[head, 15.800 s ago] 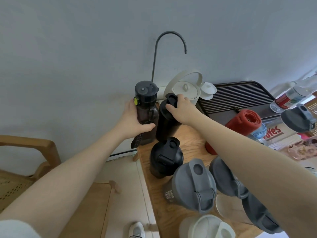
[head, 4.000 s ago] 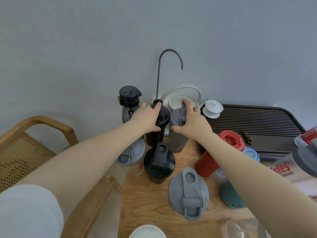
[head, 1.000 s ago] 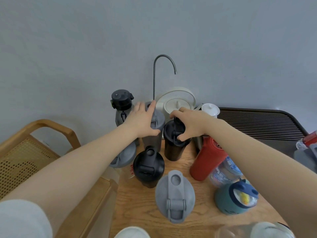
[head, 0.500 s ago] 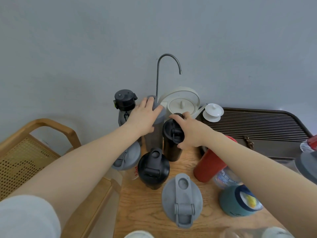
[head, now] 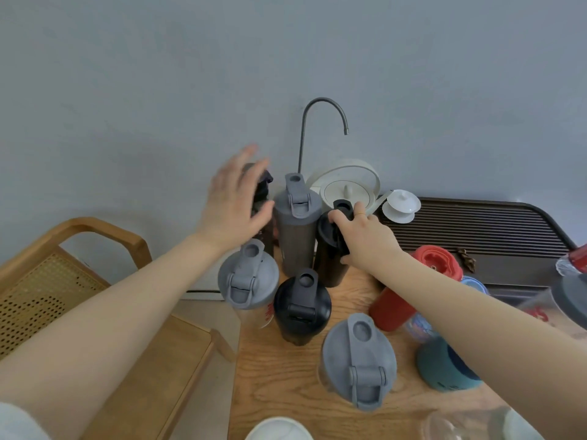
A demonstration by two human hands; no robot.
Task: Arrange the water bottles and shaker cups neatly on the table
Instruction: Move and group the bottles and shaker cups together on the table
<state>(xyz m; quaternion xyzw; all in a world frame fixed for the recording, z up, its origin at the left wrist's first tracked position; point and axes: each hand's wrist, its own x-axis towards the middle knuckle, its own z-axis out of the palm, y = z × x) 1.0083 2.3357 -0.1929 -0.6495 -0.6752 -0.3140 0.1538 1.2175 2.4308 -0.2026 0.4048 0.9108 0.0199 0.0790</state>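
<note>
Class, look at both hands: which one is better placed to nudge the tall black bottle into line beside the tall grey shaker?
Right. The right hand already grips the tall black bottle at its lid, beside the tall grey shaker. The left hand is open, lifted and holds nothing.

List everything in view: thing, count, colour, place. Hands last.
tall shaker: 1, grey, back row
black bottle: 1, beside it, gripped
dark bottle: 1, behind left hand
clear shakers: 2, grey lids, table's left edge and front
black shaker: 1, middle
red bottle: 1, right
teal bottle: 1, front right
kettle: 1, cream, under tap
lidded cup: 1, white, tray edge
tray: 1, dark, right
chair: 1, wooden, left
left hand: open, raised
right hand: grips black bottle
</note>
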